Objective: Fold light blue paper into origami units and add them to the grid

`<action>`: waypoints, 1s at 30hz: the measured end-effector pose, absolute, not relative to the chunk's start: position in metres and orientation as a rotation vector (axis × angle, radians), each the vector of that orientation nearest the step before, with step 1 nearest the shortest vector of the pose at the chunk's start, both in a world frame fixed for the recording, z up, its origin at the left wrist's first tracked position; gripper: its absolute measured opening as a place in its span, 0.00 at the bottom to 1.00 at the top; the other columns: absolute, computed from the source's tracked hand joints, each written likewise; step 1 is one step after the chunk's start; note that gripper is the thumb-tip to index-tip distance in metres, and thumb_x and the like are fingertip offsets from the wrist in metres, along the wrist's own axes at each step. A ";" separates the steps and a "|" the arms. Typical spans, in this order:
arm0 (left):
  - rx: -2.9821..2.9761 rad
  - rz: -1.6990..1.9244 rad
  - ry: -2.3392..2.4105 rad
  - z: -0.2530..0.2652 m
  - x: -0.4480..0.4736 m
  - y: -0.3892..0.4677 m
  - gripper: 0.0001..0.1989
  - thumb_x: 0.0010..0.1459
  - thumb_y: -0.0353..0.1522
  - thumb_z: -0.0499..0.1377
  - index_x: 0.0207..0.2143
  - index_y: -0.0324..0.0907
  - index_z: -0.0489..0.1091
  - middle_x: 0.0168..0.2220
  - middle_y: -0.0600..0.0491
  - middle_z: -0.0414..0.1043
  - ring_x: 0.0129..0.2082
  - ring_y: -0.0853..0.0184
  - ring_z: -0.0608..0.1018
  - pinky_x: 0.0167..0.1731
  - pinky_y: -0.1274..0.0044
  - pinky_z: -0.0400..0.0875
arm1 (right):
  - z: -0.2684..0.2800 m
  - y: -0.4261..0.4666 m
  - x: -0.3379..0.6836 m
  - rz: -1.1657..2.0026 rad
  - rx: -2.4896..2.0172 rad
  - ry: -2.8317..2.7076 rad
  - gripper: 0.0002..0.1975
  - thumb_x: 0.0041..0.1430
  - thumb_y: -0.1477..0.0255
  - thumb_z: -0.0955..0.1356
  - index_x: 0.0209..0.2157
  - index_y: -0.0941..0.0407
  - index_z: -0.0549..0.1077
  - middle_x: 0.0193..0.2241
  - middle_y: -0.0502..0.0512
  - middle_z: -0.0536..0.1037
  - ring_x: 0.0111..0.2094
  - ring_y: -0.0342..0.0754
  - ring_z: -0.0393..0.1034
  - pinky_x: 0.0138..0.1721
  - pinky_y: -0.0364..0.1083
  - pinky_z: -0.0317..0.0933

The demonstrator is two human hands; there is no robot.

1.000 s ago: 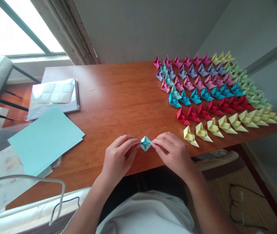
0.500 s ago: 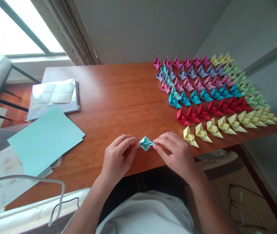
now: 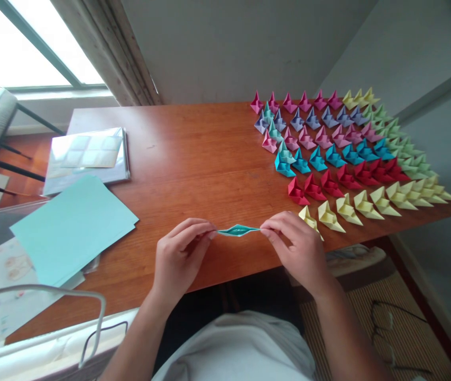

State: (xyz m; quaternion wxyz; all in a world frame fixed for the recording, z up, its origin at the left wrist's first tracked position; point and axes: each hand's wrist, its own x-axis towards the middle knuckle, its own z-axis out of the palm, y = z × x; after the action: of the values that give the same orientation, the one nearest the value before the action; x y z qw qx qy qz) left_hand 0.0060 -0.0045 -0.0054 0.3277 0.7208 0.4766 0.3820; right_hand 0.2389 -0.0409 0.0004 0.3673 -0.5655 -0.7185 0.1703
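Stretched between my hands is a teal folded paper boat (image 3: 239,230), long and narrow, with a thin opening along its top. My left hand (image 3: 183,254) pinches its left tip between thumb and fingers. At the opposite tip, my right hand (image 3: 294,247) holds it in the same kind of pinch. The boat is just above the near part of the wooden table (image 3: 193,174). Beside my right hand stands a pale yellow paper boat (image 3: 308,219), partly covered by the fingers.
Rows of folded paper boats, red (image 3: 330,183), blue (image 3: 317,159), pink, purple, green and yellow, fill the table's right side. On the left lie teal paper sheets (image 3: 76,227) and a flat glossy case (image 3: 86,159). A grey cable (image 3: 100,317) curves at the lower left.
My hands have moved apart, left and right. The teal paper between them has gone from a short diamond shape to a long, narrow boat.
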 end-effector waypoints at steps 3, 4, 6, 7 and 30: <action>1.857 1.059 1.271 -0.003 0.004 -0.004 0.04 0.61 0.27 0.61 0.34 0.42 0.76 0.34 0.53 0.79 0.34 0.70 0.79 0.36 0.80 0.74 | 0.004 -0.041 0.237 0.437 -1.451 -1.805 0.05 0.66 0.75 0.67 0.36 0.53 0.74 0.31 0.53 0.76 0.35 0.48 0.72 0.38 0.48 0.66; 1.853 1.063 1.277 -0.003 0.004 -0.003 0.04 0.61 0.28 0.61 0.34 0.42 0.76 0.34 0.53 0.78 0.34 0.70 0.79 0.36 0.80 0.74 | 0.004 -0.041 0.236 0.433 -1.448 -1.803 0.05 0.67 0.75 0.67 0.36 0.53 0.74 0.31 0.53 0.77 0.35 0.48 0.72 0.38 0.48 0.66; 1.844 1.045 1.288 -0.004 0.005 -0.003 0.04 0.61 0.28 0.61 0.34 0.42 0.76 0.34 0.52 0.78 0.33 0.69 0.79 0.34 0.79 0.74 | 0.004 -0.041 0.234 0.424 -1.443 -1.810 0.05 0.66 0.75 0.67 0.36 0.52 0.74 0.32 0.53 0.77 0.36 0.48 0.72 0.38 0.48 0.67; 1.842 1.027 1.288 -0.005 0.006 -0.003 0.04 0.61 0.29 0.61 0.33 0.42 0.76 0.34 0.52 0.78 0.33 0.69 0.79 0.33 0.79 0.74 | 0.003 -0.040 0.234 0.422 -1.443 -1.820 0.05 0.66 0.75 0.67 0.37 0.52 0.75 0.32 0.53 0.77 0.36 0.48 0.72 0.39 0.48 0.67; 1.900 0.958 1.318 -0.013 0.007 -0.004 0.06 0.63 0.29 0.60 0.42 0.42 0.76 0.39 0.52 0.78 0.35 0.71 0.78 0.35 0.81 0.74 | 0.006 -0.035 0.225 0.459 -1.455 -1.973 0.05 0.65 0.77 0.67 0.40 0.54 0.74 0.35 0.54 0.77 0.38 0.49 0.70 0.42 0.49 0.66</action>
State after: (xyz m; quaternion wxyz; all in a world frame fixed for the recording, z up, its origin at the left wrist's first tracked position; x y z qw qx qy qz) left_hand 0.0072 -0.0040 -0.0126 0.3141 0.7207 0.4998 0.3635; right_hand 0.2250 -0.0352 0.0059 0.3181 -0.5529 -0.7501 0.1746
